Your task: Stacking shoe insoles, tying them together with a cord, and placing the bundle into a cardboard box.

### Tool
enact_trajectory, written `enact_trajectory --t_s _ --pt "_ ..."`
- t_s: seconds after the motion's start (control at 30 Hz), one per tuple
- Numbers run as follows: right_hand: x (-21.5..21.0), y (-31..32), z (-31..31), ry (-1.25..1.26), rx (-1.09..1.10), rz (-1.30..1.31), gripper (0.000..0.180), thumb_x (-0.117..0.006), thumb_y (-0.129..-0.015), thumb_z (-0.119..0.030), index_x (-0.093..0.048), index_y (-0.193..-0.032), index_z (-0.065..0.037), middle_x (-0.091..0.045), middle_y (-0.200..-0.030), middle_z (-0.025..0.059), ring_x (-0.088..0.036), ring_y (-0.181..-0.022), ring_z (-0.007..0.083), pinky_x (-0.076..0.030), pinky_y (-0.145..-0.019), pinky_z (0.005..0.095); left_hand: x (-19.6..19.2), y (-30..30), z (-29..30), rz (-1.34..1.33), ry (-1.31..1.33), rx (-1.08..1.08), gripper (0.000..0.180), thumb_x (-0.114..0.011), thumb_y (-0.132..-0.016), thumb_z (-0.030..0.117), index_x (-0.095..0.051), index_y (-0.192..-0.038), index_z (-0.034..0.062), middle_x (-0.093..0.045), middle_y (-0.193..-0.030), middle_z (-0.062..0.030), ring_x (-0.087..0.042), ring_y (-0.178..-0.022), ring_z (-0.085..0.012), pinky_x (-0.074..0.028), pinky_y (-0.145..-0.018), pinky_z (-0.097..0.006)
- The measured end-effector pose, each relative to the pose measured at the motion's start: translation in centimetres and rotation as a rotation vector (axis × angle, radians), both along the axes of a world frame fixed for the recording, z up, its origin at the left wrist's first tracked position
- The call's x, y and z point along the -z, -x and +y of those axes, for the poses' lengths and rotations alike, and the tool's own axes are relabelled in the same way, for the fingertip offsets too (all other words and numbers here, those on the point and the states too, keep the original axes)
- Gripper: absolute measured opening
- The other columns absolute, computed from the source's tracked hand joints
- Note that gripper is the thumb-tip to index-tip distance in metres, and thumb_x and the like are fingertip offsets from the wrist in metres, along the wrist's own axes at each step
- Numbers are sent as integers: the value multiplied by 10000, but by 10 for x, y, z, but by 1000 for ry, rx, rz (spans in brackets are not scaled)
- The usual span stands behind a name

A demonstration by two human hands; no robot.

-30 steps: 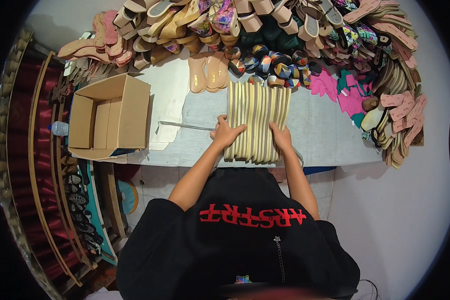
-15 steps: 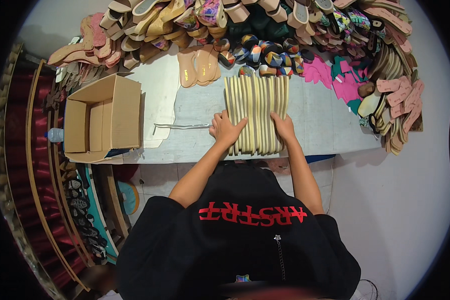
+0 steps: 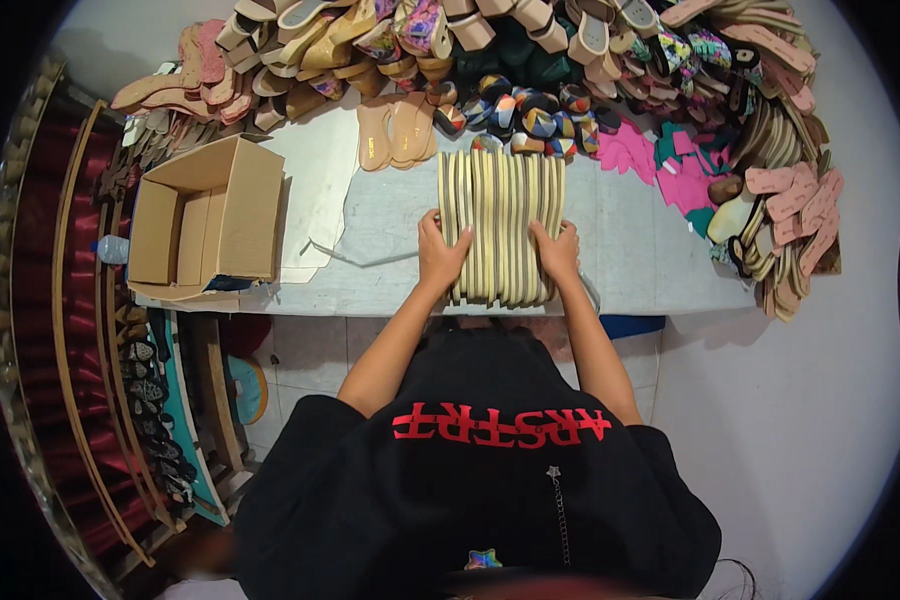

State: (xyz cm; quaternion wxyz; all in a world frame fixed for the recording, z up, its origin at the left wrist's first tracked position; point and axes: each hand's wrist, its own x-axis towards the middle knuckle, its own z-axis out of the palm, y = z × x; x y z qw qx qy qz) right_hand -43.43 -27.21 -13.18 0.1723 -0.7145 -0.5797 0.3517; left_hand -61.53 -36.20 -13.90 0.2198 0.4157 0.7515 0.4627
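Note:
A tight row of shoe soles (image 3: 500, 215), striped cream and grey-brown, stands on edge on the table in front of me. My left hand (image 3: 442, 252) is closed against its left side, thumb on top of the soles. On the opposite side my right hand (image 3: 559, 250) presses in, thumb on top and fingers bent around the edge. Both hands squeeze the row between them. A thin grey strap (image 3: 370, 263) runs from the left to the row, and a bit of grey shows past my right wrist. Whether it passes under the soles is hidden.
An open cardboard box (image 3: 210, 215) stands at the left. Tan insoles (image 3: 395, 132), multicoloured patterned sandal pieces (image 3: 535, 115) and pink fabric pieces (image 3: 630, 150) lie beyond the row. Heaped shoes (image 3: 590, 40) line the back, and pink insoles (image 3: 800, 205) are piled right.
The row of soles has shifted slightly left with my hands. My right fingers now bend around its side. The strap at the left has bent into a sagging curve.

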Motion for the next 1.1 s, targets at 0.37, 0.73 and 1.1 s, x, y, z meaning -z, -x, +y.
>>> enact_trajectory --t_s 0.37,0.73,1.1 --pt "-62 60 109 -576 -744 85 416 -520 -806 -329 -525 -1107 -42 -491 -1127 142 -451 -1042 348 -365 -877 436 -37 -43 -63 440 172 363 1285 -822 -382 438 -104 -1370 39 -75 -1377 -308 -139 -1275 -439 -250 -975 -518" --pt "-52 35 106 -829 -502 216 331 -556 -763 -178 -536 -1050 -12 -529 -1063 173 -472 -1025 334 -354 -885 403 -27 -37 -53 456 96 330 1022 -803 -481 334 -292 -1341 128 -109 -1361 -316 -312 -1185 -442 -345 -929 -433" --pt "5 -64 58 -19 28 -23 632 -610 -676 -425 -503 -1074 54 -591 -981 240 -564 -938 371 -431 -808 403 -34 -46 -39 330 109 307 919 -722 -601 424 -281 -1321 63 -160 -1345 -275 -289 -1196 -428 -311 -935 -465"
